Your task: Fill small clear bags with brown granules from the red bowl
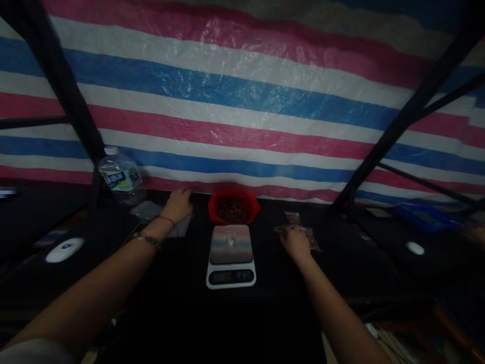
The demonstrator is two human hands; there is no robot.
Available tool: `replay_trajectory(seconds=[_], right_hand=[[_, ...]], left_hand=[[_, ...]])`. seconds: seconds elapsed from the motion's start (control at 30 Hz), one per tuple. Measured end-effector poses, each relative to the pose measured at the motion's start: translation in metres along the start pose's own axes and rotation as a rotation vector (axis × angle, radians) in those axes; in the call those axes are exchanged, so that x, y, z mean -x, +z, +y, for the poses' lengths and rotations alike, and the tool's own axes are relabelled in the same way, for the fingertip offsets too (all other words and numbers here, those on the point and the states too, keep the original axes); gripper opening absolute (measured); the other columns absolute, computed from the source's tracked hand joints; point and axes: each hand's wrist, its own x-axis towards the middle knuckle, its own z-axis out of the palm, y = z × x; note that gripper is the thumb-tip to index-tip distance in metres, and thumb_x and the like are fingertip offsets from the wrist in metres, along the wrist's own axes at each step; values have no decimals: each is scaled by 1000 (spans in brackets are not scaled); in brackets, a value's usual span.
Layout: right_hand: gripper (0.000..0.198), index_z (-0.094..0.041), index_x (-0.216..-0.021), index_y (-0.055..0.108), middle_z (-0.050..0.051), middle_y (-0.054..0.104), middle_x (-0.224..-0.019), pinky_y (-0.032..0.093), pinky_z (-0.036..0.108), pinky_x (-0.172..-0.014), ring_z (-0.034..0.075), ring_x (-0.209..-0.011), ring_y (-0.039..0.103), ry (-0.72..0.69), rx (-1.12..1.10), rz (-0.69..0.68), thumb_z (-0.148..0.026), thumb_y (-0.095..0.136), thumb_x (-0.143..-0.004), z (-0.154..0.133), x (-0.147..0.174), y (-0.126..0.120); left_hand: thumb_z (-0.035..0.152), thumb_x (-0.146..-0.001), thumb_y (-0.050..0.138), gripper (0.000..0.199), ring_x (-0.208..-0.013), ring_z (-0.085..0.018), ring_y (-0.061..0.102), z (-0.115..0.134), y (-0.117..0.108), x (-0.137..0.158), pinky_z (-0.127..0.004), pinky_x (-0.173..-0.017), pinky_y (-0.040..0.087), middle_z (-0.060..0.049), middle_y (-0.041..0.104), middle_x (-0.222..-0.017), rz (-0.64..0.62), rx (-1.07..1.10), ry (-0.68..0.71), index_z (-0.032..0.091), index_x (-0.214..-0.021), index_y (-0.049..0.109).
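My left hand (179,206) is over the back of the black table, with its fingers loosely bent and apart. Under it lie translucent plastic bags (181,228). My right hand (297,243) has its fingers closed on a small clear plastic bag (312,238) with something brownish inside; its fingertips are partly hidden. Another small bag (292,217) is just behind. Between my hands stands a white kitchen scale (232,253) with a small clear piece (230,239) on its plate. A red bowl (255,206) behind it holds many small dark brown pieces (232,210).
A large clear plastic bottle (122,179) stands at the back left, by a dark metal post. White mouse-shaped devices (65,249) lie on both sides. A blue tray (428,218) sits at far right, near another person's hand (475,231). Striped sheeting (235,106) hangs behind.
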Motion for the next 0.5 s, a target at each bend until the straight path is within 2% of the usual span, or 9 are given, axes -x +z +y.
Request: replay_trajectory(seconds=[0.03, 0.1, 0.17, 0.27, 0.33, 0.37, 0.5], right_hand=[[30, -21, -110, 65, 15, 61, -104, 44, 39, -81, 27, -93, 60, -36, -57, 26, -31, 53, -84, -2, -3, -1], [33, -21, -113, 63, 12, 62, -103, 45, 37, -82, 24, -92, 60, -139, -196, 116, -28, 54, -83, -10, -13, -6], [37, -20, -118, 59, 11, 62, -106, 44, 38, -87, 24, -99, 58, -293, -348, 235, -26, 57, -81, -26, -24, -16], [43, -20, -122, 56, 10, 61, -114, 41, 39, -95, 24, -108, 54, -551, -531, 341, -22, 60, -79, -63, -43, -32], [45, -20, -123, 55, 9, 61, -116, 40, 39, -97, 22, -108, 54, -677, -597, 339, -19, 61, -78, -90, -54, -37], [46, -20, -123, 55, 9, 62, -116, 39, 39, -98, 22, -109, 53, -732, -614, 326, -17, 61, -77, -102, -58, -38], [49, -21, -122, 56, 7, 62, -116, 38, 41, -99, 22, -108, 52, -815, -641, 271, -10, 59, -75, -134, -67, -28]], left_hand=[[9, -68, 49, 45, -114, -31, 49, 13, 1, 1, -43, -103, 33, -18, 57, -119, 78, 18, 53, 9, -111, 58], [13, -72, 47, 38, -105, -26, 56, 41, 5, 6, -38, -97, 40, -11, 63, -110, 112, 173, 78, 14, -107, 61], [20, -76, 48, 29, -90, -21, 61, 69, 12, 9, -33, -85, 48, -7, 67, -97, -16, 416, 97, 17, -101, 62], [35, -81, 51, 26, -67, -15, 61, 100, 24, 8, -26, -63, 50, -3, 65, -77, -314, 726, 153, 16, -95, 62], [43, -83, 50, 31, -55, -11, 57, 109, 32, 3, -21, -51, 44, -1, 61, -67, -408, 883, 159, 15, -91, 60], [46, -83, 50, 33, -51, -10, 54, 111, 35, 0, -20, -46, 41, 0, 59, -64, -417, 936, 147, 15, -87, 58], [49, -81, 53, 36, -43, -7, 49, 101, 44, -4, -18, -42, 35, 3, 54, -57, -352, 988, 67, 14, -72, 53]])
